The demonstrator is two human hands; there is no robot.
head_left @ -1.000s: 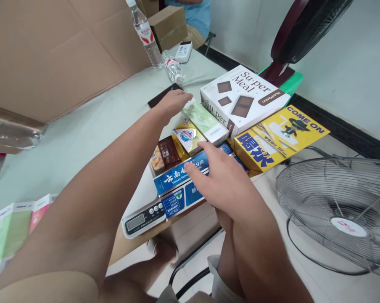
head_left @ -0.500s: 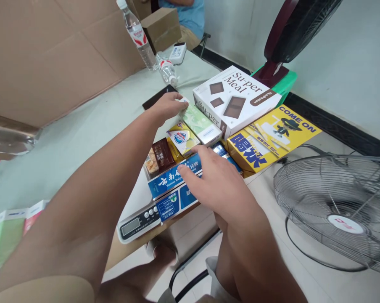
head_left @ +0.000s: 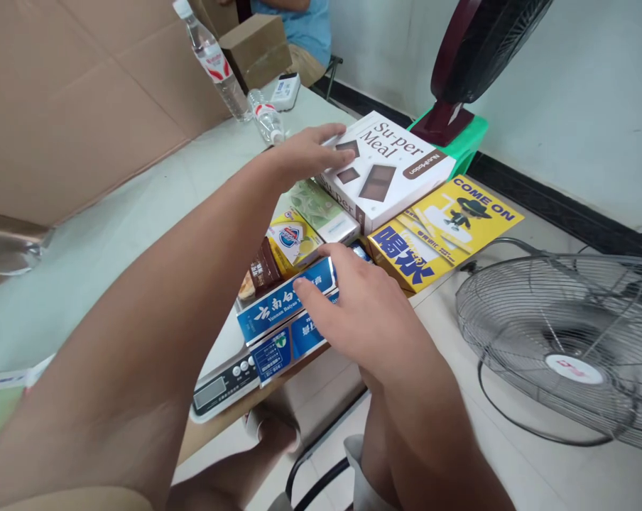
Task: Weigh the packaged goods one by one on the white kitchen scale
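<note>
My left hand [head_left: 317, 150] lies over the near left corner of a white Su-per Meal box [head_left: 406, 160], its fingers stretched out and apart. Below that hand is a green and white carton [head_left: 334, 216], beside a yellow soap box [head_left: 294, 238]. My right hand [head_left: 366, 309] is at the right end of a blue toothpaste box [head_left: 278, 305], thumb over its face and index finger apart from it; whether it presses on the box I cannot tell. Another blue toothpaste box [head_left: 273, 355] sits just below. A brown snack pack [head_left: 264, 270] is partly hidden by my left forearm.
A white kitchen scale [head_left: 210, 394] stands at the table edge. A yellow COME ON box [head_left: 443, 234] is right of the group. Two water bottles [head_left: 214, 67] are at the back. A floor fan [head_left: 571, 362] stands at right, and a person [head_left: 305, 32] sits behind.
My left hand has moved right and away from me, from the green and white carton onto the Su-per Meal box. The right hand stays by the toothpaste boxes. The view has shifted slightly.
</note>
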